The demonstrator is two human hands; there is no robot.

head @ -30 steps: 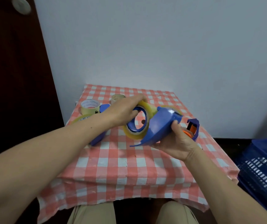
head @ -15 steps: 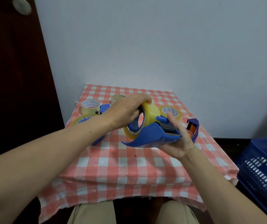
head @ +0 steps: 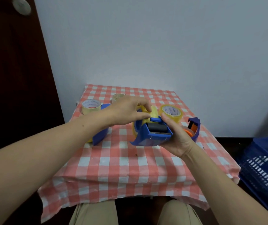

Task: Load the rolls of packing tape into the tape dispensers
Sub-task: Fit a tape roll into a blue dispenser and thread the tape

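The right hand [head: 178, 138] cups a blue tape dispenser [head: 152, 135] from its right side, fingers curled closed around the body and thumb lying along the top edge, holding it above the table. The left hand [head: 128, 111] reaches over from the left, its fingertips pinched on the yellowish tape roll [head: 152, 113] seated in that dispenser, just behind the grey roller.

Taking the held dispenser as landmark: just behind it and to the right, a second clear tape roll [head: 171, 112] stands on the cloth. Further right lies another blue dispenser [head: 194, 127] with an orange part showing. To the left, partly under the left forearm, sits a third blue dispenser [head: 100, 137]. Behind and left of that rests a pale tape roll [head: 91, 106], and a smaller roll [head: 117, 96] peeks from behind the left hand.

All of it sits on a small table covered by a red-and-white checked tablecloth [head: 122, 168], wrinkled and hanging over the near edge. Beyond stands a plain pale wall [head: 146, 46]; a dark wooden door [head: 13, 78] stands far left. Low to the right, on the dark floor, is a blue slatted plastic crate [head: 263, 171]. Beige trousers [head: 94, 213] show below.
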